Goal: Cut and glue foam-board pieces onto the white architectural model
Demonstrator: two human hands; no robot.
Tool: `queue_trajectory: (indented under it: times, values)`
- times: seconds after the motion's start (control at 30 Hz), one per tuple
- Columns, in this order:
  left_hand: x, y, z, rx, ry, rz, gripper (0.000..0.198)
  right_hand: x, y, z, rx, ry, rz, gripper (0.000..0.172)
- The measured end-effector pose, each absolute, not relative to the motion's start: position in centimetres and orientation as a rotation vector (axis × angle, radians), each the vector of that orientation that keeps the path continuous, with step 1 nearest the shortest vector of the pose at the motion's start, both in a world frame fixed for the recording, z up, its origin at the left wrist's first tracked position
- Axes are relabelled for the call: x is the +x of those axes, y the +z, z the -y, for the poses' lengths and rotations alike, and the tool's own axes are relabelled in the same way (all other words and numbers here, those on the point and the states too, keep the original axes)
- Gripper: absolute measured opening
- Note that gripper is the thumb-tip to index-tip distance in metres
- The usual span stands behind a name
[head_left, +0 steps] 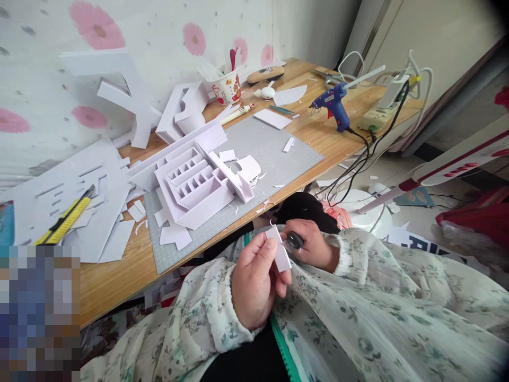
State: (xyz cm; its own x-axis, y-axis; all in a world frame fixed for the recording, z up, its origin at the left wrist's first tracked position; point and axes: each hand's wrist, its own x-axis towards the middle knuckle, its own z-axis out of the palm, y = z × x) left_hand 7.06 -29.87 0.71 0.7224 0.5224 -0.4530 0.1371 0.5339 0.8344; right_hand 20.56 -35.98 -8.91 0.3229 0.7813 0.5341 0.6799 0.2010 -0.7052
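Observation:
My left hand (256, 276) pinches a small white foam-board piece (282, 257) between thumb and fingers, above my lap. A thin white curl (272, 224) sticks up at its far end. Right beside it, my right hand (312, 246) is closed round a black-handled tool (295, 241). The tool's working end is hidden, so its kind does not show. On the desk ahead stands a white foam-board model (204, 183) with small stepped compartments, resting on a grey cutting mat (294, 159).
A yellow utility knife (66, 218) lies on cut white sheets (35, 185) at the left. A blue hot glue gun (336, 106) stands at the right, its cord near a power strip (376, 118). Toward the back are a paper cup (226, 87) with tools and more white pieces (181, 111).

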Motion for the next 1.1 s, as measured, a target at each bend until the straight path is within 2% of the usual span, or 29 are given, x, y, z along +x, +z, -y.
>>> queue_trajectory:
  times: [0.2,0.4,0.67,0.97,1.1]
  values:
    - [6.94,0.57,29.91,1.008,0.206,-0.743,0.030,20.67,-8.73,35.76,-1.578,0.124,1.337,0.008]
    - [7.01,0.54,29.88,0.991,0.239,-0.758,0.029,20.53,-8.50,35.84,-1.512,0.118,1.396,0.016]
    - [6.94,0.43,29.83,0.987,0.242,-0.750,0.031,20.36,-8.40,35.60,-1.538,0.118,1.380,0.012]
    - [6.61,0.51,30.14,1.008,0.129,-0.725,0.041,20.65,-8.92,35.22,-1.619,0.190,1.290,0.014]
    - [6.73,0.64,30.07,0.991,0.181,-0.737,0.037,20.64,-8.72,35.42,-1.602,0.184,1.277,0.015]
